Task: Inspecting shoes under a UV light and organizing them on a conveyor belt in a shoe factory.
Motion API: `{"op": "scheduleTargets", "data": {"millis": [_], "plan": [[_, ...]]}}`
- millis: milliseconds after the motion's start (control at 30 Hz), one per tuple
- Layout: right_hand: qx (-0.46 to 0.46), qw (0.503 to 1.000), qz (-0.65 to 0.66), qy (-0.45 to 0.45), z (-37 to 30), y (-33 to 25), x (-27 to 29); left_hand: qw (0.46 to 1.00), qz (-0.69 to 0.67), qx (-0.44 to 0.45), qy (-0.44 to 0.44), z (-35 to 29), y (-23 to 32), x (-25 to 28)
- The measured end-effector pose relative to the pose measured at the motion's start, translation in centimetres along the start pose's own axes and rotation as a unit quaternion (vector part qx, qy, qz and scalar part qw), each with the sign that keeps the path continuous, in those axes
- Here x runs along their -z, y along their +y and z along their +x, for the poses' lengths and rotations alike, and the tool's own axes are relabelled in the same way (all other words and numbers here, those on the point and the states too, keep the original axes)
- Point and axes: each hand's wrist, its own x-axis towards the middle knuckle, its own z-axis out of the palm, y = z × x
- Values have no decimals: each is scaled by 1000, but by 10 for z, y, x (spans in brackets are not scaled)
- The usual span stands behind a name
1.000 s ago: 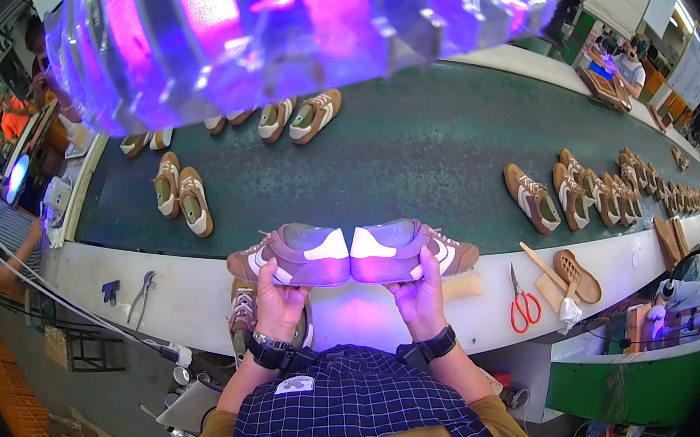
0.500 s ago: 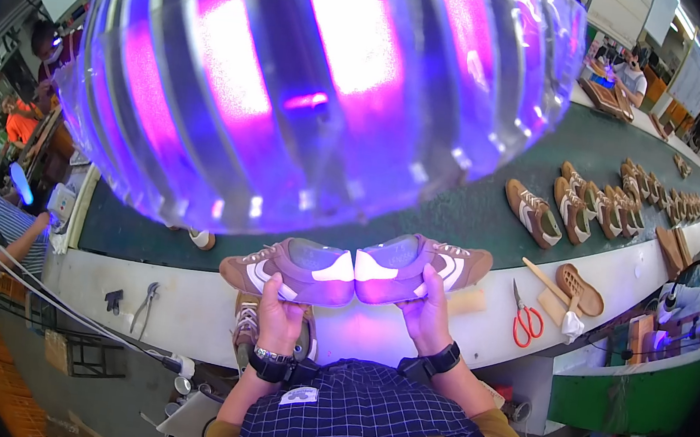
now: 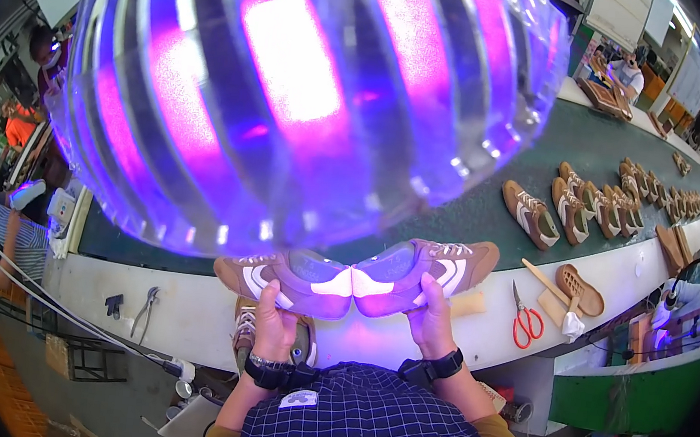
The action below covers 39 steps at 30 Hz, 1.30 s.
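Note:
My left hand [image 3: 275, 331] grips a brown and white sneaker [image 3: 310, 300], thumb on its near side. In my right hand [image 3: 431, 324] is a matching sneaker [image 3: 379, 301], its toe pointing right and slightly up. The two heels meet in the middle, white heel patches side by side, openings tilted upward. Purple light tints both shoes. A large glowing lamp [image 3: 292, 117] in a ribbed clear cover hangs just above them and hides part of the left sneaker's upper edge. Another brown shoe [image 3: 246, 321] with white laces sits below, partly behind my left hand.
Red-handled scissors [image 3: 524, 320], a loose shoe sole [image 3: 581, 291] and a tan block [image 3: 467, 303] lie on the white ledge [image 3: 202, 305] to the right; pliers [image 3: 146, 314] lie left. Rows of sneakers [image 3: 573, 211] stand on the green conveyor [image 3: 502, 171]. Co-workers [image 3: 7, 236] sit at left and far right.
Both sneakers have tilted, the right one's toe rising and their openings showing more. The lamp has shifted left and lower in view, covering more of the left shoe.

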Motion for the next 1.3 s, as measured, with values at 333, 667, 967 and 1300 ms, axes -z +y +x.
{"op": "scheduleTargets", "data": {"millis": [333,667,967,1300], "plan": [[-16,996,87,-31,-2,0,5,998,-32,43,-39,-2,6,1],[-162,974,133,-88,7,12,48,990,79,111,-27,168,63,95],[-211,964,144,-74,24,14,78,954,277,19,108,17,26,53],[-107,973,102,-174,293,-32,-46,921,387,32,25,-2,-13,63]]}}
